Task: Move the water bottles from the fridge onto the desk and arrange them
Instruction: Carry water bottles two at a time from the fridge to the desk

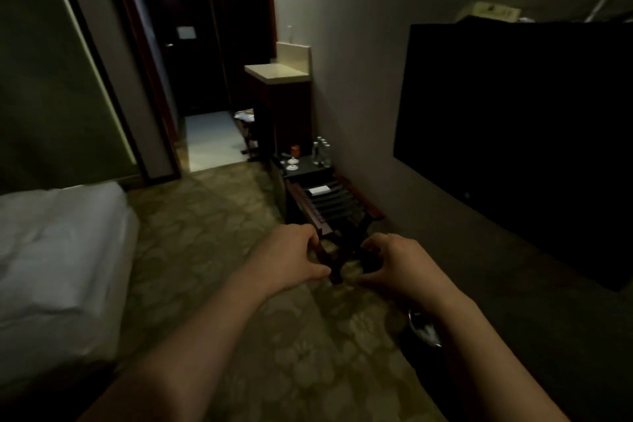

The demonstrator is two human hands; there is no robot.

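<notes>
Two empty, half-curled hands, left hand [291, 259] and right hand [394, 267], hover over patterned carpet [212, 236] beside a bed [58, 250].

You have two bare hands out in front, left hand [294, 257] and right hand [397, 267]. Far along the right wall stands a cluster of clear plastic water bottles [321, 150], about three; the exact number is too dim to tell.

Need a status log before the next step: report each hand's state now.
Left hand: empty, fingers curled loosely, holding nothing.
Right hand: empty, fingers curled loosely, holding nothing.
</notes>
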